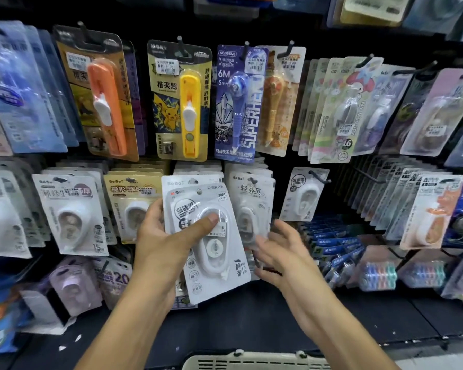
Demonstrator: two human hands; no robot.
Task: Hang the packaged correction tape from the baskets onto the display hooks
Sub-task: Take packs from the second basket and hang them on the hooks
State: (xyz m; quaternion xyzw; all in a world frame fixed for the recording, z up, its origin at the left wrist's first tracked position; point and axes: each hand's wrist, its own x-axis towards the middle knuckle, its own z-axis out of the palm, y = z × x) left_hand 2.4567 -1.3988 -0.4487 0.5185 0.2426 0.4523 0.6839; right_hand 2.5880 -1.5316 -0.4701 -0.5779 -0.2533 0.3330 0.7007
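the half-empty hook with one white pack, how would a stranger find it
Start at the middle row of the display wall, right of the left hand holding a white pack. The lone correction tape pack hangs tilted on a long black hook, unlike the full stacks beside it.

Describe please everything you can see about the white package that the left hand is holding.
The white package is a flat card with a clear plastic blister; inside sits a white teardrop-shaped correction tape with a round reel. Grey printed characters and "30M" mark the card, and a hang hole sits near its top. It is tilted, top leaning left, in front of the hanging rows. The left hand grips it, thumb pressed on the blister. The right hand is open beside it, apparently not touching.
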